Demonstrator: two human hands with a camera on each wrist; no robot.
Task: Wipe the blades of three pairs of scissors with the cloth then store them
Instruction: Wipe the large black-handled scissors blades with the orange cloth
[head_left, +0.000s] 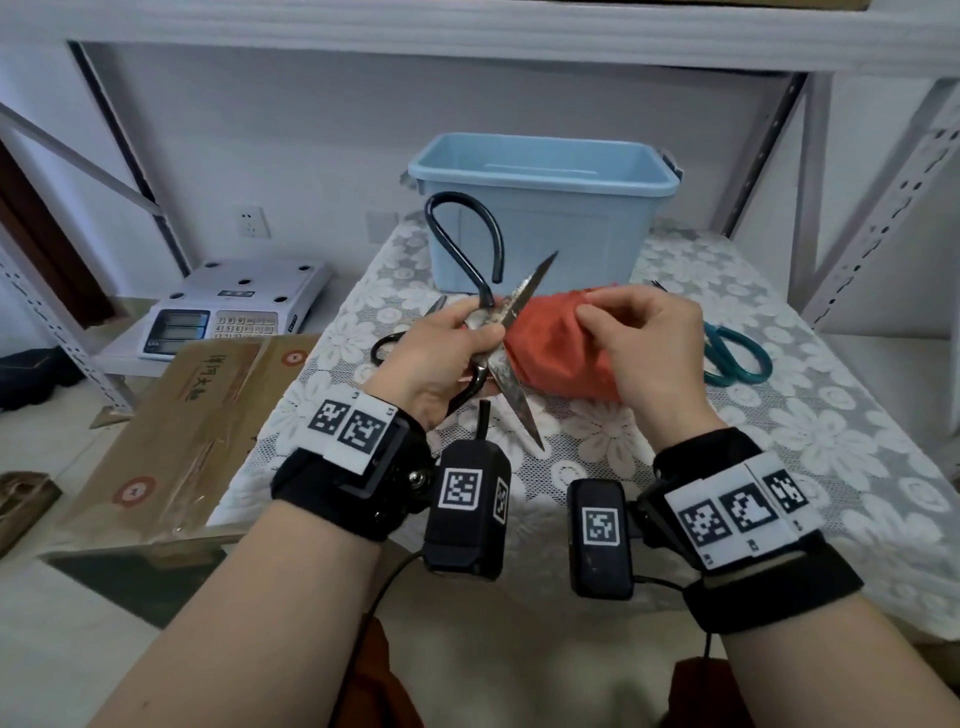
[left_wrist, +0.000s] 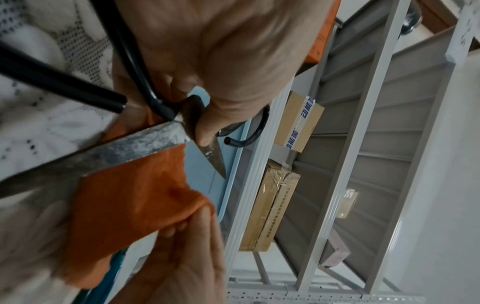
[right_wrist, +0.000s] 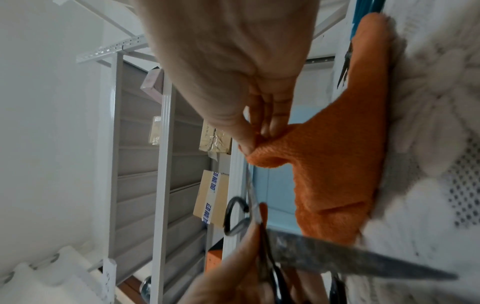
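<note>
My left hand (head_left: 465, 327) grips the big black-handled scissors (head_left: 511, 382) near the pivot, above the table. Their stained blades are spread wide, one pointing up toward the bin, the other down toward me. My right hand (head_left: 597, 314) pinches a bunched edge of the orange cloth (head_left: 561, 348), which hangs just right of the blades and reaches the table. In the left wrist view the cloth (left_wrist: 130, 205) lies against the lower blade (left_wrist: 116, 152). In the right wrist view thumb and fingers (right_wrist: 249, 142) pinch the cloth (right_wrist: 337, 174).
A light blue open bin (head_left: 519, 179) stands at the back of the lace-covered table (head_left: 779, 441). Teal-handled scissors (head_left: 737, 353) lie to the right, a second black pair (head_left: 387, 345) behind my left hand. A scale (head_left: 234, 306) and cardboard box (head_left: 197, 415) sit to the left.
</note>
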